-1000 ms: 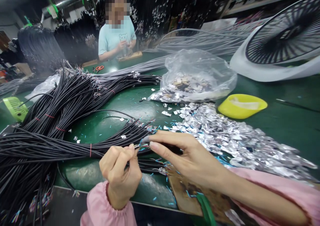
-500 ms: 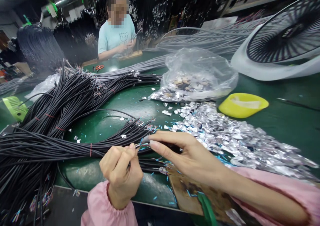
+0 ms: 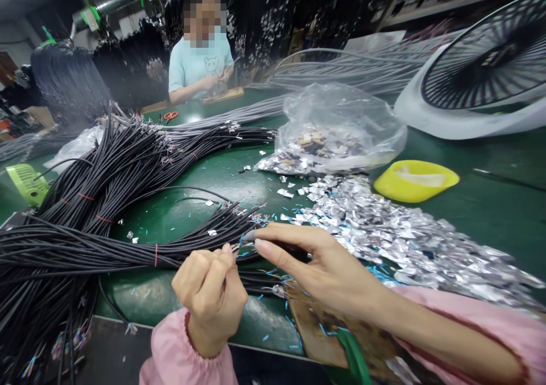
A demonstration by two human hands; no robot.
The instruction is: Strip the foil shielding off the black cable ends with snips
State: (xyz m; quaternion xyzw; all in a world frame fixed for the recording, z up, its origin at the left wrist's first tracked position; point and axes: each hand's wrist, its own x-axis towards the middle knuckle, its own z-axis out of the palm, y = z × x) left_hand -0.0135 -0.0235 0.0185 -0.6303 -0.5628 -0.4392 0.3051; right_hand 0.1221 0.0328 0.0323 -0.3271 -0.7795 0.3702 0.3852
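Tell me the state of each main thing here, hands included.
Left bare hand: pinching a dark cable end
Thin coloured wires: splayed between both hands
Right bare hand: fingertips at the wires, grip unclear
Black cable bundle: tied with a red band
Clear plastic bag: partly filled, slumped
Silver foil scraps: heaped loose
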